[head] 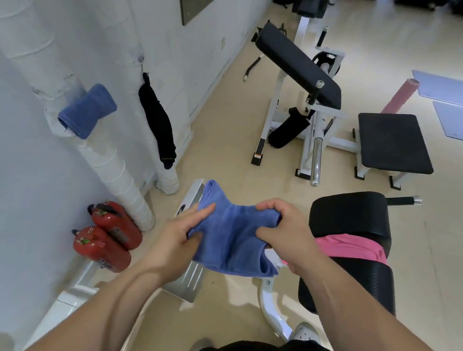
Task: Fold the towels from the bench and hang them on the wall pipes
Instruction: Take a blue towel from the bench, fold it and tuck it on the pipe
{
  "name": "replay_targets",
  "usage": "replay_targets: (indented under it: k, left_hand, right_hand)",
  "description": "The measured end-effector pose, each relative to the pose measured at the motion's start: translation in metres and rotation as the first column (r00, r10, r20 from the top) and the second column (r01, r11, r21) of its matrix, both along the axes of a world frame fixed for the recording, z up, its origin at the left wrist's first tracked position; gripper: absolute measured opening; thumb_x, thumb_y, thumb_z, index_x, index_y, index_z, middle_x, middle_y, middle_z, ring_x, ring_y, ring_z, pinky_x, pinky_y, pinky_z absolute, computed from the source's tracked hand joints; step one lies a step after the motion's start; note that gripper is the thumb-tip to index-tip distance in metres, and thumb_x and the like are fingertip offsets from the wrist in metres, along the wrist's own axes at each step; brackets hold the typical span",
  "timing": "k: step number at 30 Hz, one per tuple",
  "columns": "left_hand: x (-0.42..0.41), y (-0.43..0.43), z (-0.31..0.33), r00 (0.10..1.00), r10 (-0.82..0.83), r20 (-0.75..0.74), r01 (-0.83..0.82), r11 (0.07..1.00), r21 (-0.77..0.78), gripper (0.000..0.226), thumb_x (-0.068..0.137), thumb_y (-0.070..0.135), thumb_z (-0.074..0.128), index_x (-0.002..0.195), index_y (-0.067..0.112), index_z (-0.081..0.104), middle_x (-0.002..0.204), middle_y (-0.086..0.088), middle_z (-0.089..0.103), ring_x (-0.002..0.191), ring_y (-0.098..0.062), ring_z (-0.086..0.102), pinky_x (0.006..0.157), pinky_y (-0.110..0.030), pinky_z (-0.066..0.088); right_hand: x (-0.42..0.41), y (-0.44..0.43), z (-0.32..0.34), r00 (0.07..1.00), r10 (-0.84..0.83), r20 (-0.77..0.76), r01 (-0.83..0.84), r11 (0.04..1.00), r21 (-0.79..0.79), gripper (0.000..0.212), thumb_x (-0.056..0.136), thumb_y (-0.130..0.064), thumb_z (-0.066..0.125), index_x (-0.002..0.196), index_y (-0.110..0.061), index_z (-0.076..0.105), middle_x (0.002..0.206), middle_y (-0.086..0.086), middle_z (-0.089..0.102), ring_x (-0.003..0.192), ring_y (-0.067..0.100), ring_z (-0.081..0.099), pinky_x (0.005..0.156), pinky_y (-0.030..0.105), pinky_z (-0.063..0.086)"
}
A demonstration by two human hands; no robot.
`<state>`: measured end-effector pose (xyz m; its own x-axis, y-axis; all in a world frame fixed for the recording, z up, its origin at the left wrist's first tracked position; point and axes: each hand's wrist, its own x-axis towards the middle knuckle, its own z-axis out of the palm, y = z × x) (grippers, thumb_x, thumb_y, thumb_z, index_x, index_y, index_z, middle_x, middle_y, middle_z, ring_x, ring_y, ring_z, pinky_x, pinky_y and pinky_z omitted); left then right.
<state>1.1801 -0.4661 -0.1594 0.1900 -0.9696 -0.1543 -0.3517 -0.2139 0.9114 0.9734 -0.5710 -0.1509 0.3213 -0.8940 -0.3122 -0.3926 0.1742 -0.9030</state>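
In the head view, the blue towel was held in the air between both hands, in front of the body and above the floor, just left of the black padded counter. The left hand pinched its left edge, the fingers lying fairly straight on top and the thumb under the cloth. The right hand gripped the right edge with curled fingers. The towel sagged in the middle and hung down in loose layers, so it seemed light, soft and limp, not slippery and not fragile. It would probably keep no shape by itself. The best places to take hold looked to be the corners or the folded edges, with the cloth kept a little stretched. A pink towel lay across the counter. Another blue towel, folded, hung over a white wall pipe, well apart from the hands. Two red fire extinguishers lay near the wall. They carried labels, but the writing was too small to read, and I saw no brand on the towels.
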Motion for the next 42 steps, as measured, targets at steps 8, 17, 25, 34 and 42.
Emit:
replay_targets:
  k: [8,17,25,34,42]
  left_hand:
    - [-0.041,0.010,0.011,0.998,-0.050,-0.046,0.042,0.985,-0.167,0.048,0.098,0.002,0.056,0.133,0.035,0.055,0.127,0.014,0.061,0.116,0.012,0.057,0.094,-0.006,0.041]
    - [-0.041,0.004,0.015,0.988,0.096,-0.124,-0.110,0.987,-0.114,0.062,0.091,-0.007,0.060,0.122,0.046,0.062,0.113,0.021,0.069,0.103,-0.001,0.067,0.083,-0.013,0.052]
    - [-0.009,0.000,0.046,0.972,-0.131,-0.193,0.106,0.986,-0.132,0.066,0.083,-0.023,0.047,0.120,0.024,0.075,0.108,-0.009,0.076,0.103,-0.036,0.069,0.091,-0.055,0.055]
    - [0.018,-0.007,0.053,0.786,0.028,-0.617,0.025,0.997,0.078,0.068,0.079,0.004,0.069,0.140,0.029,0.053,0.109,-0.020,0.074,0.101,-0.040,0.071,0.087,-0.037,0.055]
    - [0.001,-0.003,0.026,0.729,0.229,-0.645,-0.228,0.970,0.087,0.102,0.092,-0.002,0.066,0.156,0.050,0.008,0.122,-0.014,0.073,0.114,-0.035,0.069,0.098,-0.050,0.052]
  right_hand:
    - [0.028,0.026,0.010,0.994,-0.032,0.106,0.046,0.990,-0.134,0.048,0.066,-0.015,0.065,0.104,-0.044,0.063,0.116,0.003,0.062,0.101,0.021,0.066,0.086,0.049,0.059]
    - [0.037,0.034,0.018,0.942,0.006,0.337,-0.013,1.000,0.018,0.038,0.089,-0.009,0.059,0.116,-0.036,0.063,0.115,0.005,0.070,0.105,0.022,0.070,0.091,0.038,0.059]
    - [0.011,0.017,0.042,0.918,0.362,0.159,-0.319,0.916,-0.244,0.082,0.078,0.000,0.061,0.149,-0.036,0.038,0.137,-0.001,0.052,0.123,0.012,0.055,0.097,0.021,0.049]
    - [0.016,0.008,0.046,0.974,0.143,0.176,-0.120,0.984,-0.134,0.053,0.092,-0.014,0.072,0.134,-0.040,0.056,0.115,-0.018,0.069,0.104,0.001,0.067,0.086,0.020,0.054]
    - [0.031,0.009,0.036,0.966,-0.186,0.180,0.187,0.982,0.013,0.049,0.102,-0.029,0.051,0.134,-0.065,0.039,0.104,0.021,0.069,0.098,0.030,0.071,0.091,0.042,0.058]
